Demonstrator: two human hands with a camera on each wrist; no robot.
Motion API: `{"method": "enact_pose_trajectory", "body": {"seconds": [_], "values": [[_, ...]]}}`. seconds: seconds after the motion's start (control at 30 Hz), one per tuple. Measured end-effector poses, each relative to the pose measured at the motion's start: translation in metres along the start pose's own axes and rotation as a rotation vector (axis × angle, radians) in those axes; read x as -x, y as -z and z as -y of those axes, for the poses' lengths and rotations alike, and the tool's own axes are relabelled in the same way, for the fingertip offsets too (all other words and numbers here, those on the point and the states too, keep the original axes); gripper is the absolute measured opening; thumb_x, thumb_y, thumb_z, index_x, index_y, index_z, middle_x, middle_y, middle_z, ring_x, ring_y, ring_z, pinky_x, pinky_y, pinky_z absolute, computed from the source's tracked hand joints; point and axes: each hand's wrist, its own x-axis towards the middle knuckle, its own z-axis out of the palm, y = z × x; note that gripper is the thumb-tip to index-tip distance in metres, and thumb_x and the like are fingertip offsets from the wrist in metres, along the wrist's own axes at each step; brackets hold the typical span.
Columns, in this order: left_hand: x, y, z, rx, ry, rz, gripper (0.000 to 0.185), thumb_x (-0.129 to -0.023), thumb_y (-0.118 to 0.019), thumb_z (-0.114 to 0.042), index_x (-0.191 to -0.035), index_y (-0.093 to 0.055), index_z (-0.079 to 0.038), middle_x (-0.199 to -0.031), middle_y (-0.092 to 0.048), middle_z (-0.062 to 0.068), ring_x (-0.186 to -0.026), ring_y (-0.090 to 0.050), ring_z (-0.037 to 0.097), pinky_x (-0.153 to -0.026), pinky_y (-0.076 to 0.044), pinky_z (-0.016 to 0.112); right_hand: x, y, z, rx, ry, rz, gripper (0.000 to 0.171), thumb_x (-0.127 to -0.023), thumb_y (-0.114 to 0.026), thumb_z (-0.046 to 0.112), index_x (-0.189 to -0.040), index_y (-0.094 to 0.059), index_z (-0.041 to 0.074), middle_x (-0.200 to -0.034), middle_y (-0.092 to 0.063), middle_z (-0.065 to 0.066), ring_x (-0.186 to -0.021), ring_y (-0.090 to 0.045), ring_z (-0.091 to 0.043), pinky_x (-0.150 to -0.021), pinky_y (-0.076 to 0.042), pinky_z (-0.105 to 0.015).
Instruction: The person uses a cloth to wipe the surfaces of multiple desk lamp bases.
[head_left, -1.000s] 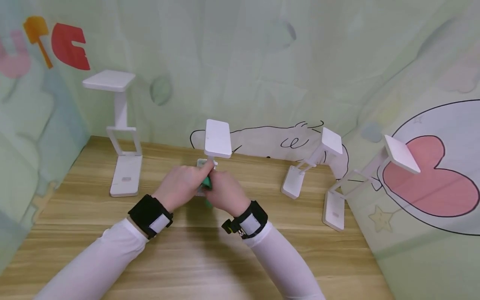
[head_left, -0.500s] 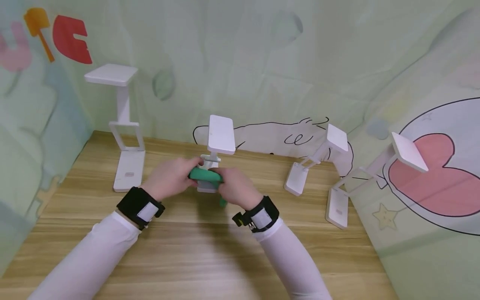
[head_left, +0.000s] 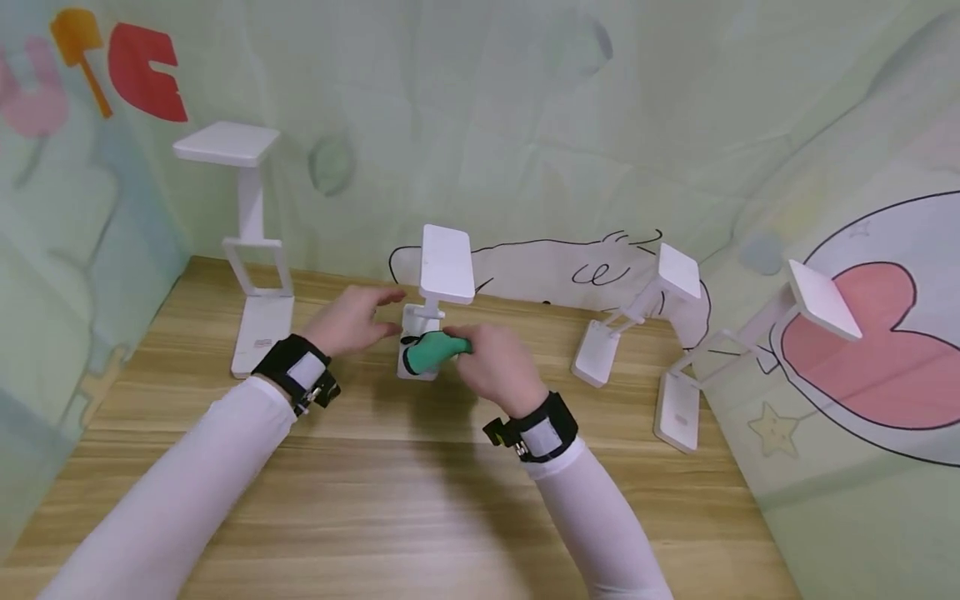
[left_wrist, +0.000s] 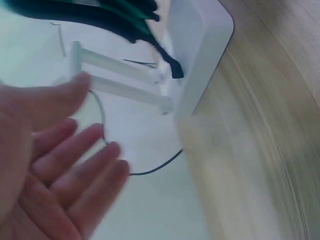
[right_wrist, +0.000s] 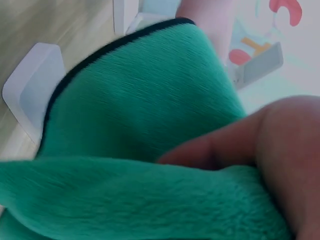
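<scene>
A green cloth with a dark edge (head_left: 433,352) hangs over the base of a white folding desk lamp (head_left: 447,262), in the middle of the head view. My right hand (head_left: 498,367) grips the cloth's right end; in the right wrist view the cloth (right_wrist: 145,95) folds around the fingers of that hand (right_wrist: 285,145). On the lamp's left side, my left hand (head_left: 351,321) holds nothing, thumb and fingers spread apart. The left wrist view shows this hand (left_wrist: 60,170) beside the lamp's thin struts (left_wrist: 120,87), its palm in sight. Part of the lamp base is hidden behind the cloth.
Another white lamp (head_left: 258,329) stands unfolded at the left. To the right are two more lamps, a smaller one (head_left: 596,352) and a larger one (head_left: 677,411) near the side wall. A printed fabric wall (head_left: 525,150) rises behind the wooden table (head_left: 375,500).
Both hands were together at the lamp's stem, then drew apart with the cloth stretched between them. Now my left hand has let go of it, and my right hand has shifted right.
</scene>
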Motion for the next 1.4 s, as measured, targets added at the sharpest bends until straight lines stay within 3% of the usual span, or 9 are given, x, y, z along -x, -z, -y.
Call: {"method": "enact_pose_trajectory", "body": {"seconds": [0.1,0.17,0.27,0.37,0.43,0.53,0.67,1.07,1.4], "values": [[-0.014,-0.001,0.005,0.013,-0.052,0.009,0.06,-0.097,-0.08,-0.011,-0.15,-0.056,0.003,-0.148,-0.061,0.024,-0.137,-0.058,0.043,-0.112,-0.045,0.057,0.0,-0.018,0.0,0.062,0.113,-0.13,0.056,-0.084,-0.06,-0.003,-0.135,-0.075,0.011,-0.119,-0.076,-0.011,-0.067,-0.062,-0.017,-0.053,-0.044,-0.029],[-0.022,-0.001,0.007,-0.002,-0.065,0.026,0.06,-0.096,-0.081,-0.012,-0.15,-0.057,0.003,-0.148,-0.061,0.024,-0.137,-0.057,0.042,-0.113,-0.045,0.056,0.0,-0.036,-0.002,0.112,0.193,-0.166,0.058,-0.083,-0.063,-0.004,-0.138,-0.073,0.01,-0.134,-0.072,-0.016,-0.077,-0.072,-0.02,-0.055,-0.051,-0.03],[-0.029,-0.003,0.005,-0.04,-0.084,0.054,0.058,-0.097,-0.082,-0.015,-0.147,-0.059,0.004,-0.143,-0.064,0.024,-0.133,-0.061,0.042,-0.111,-0.047,0.055,0.003,-0.064,-0.006,0.187,0.281,-0.115,0.062,-0.083,-0.067,-0.004,-0.143,-0.069,0.01,-0.145,-0.064,-0.02,-0.109,-0.075,-0.028,-0.07,-0.061,-0.035],[-0.035,-0.008,0.001,-0.033,-0.112,0.067,0.05,-0.098,-0.081,-0.016,-0.141,-0.065,0.003,-0.136,-0.069,0.022,-0.127,-0.065,0.041,-0.107,-0.049,0.054,0.006,-0.083,-0.01,0.264,0.333,-0.029,0.063,-0.085,-0.07,-0.004,-0.146,-0.067,0.013,-0.151,-0.06,-0.018,-0.135,-0.062,-0.033,-0.089,-0.061,-0.04],[-0.037,-0.012,0.0,-0.03,-0.142,0.061,0.043,-0.098,-0.08,-0.016,-0.135,-0.068,0.003,-0.129,-0.073,0.021,-0.121,-0.068,0.039,-0.104,-0.051,0.052,0.008,-0.09,-0.012,0.312,0.365,0.007,0.062,-0.088,-0.07,-0.005,-0.147,-0.067,0.013,-0.153,-0.059,-0.016,-0.141,-0.057,-0.034,-0.099,-0.057,-0.042],[-0.036,-0.018,0.0,-0.029,-0.174,0.04,0.032,-0.099,-0.079,-0.014,-0.124,-0.073,0.004,-0.115,-0.077,0.018,-0.099,-0.072,0.031,-0.09,-0.056,0.046,0.007,-0.094,-0.014,0.35,0.416,0.049,0.059,-0.094,-0.068,-0.005,-0.149,-0.064,0.012,-0.155,-0.057,-0.016,-0.145,-0.053,-0.036,-0.114,-0.046,-0.045],[-0.034,-0.022,0.002,-0.043,-0.186,0.01,0.019,-0.099,-0.078,-0.011,-0.111,-0.077,0.004,-0.097,-0.077,0.013,-0.074,-0.06,0.021,-0.07,-0.049,0.038,0.001,-0.093,-0.015,0.377,0.462,0.098,0.057,-0.099,-0.067,-0.005,-0.153,-0.059,0.011,-0.157,-0.054,-0.016,-0.147,-0.049,-0.037,-0.121,-0.037,-0.048],[-0.037,-0.03,0.003,-0.04,-0.183,-0.005,0.01,-0.103,-0.073,-0.01,-0.104,-0.077,-0.001,-0.094,-0.076,0.01,-0.074,-0.058,0.018,-0.071,-0.047,0.036,-0.028,-0.094,-0.025,0.388,0.524,0.085,0.054,-0.1,-0.065,-0.007,-0.152,-0.059,0.007,-0.155,-0.057,-0.015,-0.146,-0.05,-0.034,-0.118,-0.041,-0.041],[-0.038,-0.031,0.005,-0.066,-0.199,-0.018,0.009,-0.103,-0.073,-0.008,-0.103,-0.077,0.0,-0.091,-0.075,0.009,-0.074,-0.059,0.018,-0.069,-0.05,0.037,-0.038,-0.096,-0.036,0.331,0.463,0.121,0.069,-0.092,-0.061,-0.013,-0.157,-0.051,0.007,-0.163,-0.048,-0.016,-0.153,-0.04,-0.036,-0.125,-0.029,-0.04]]}}
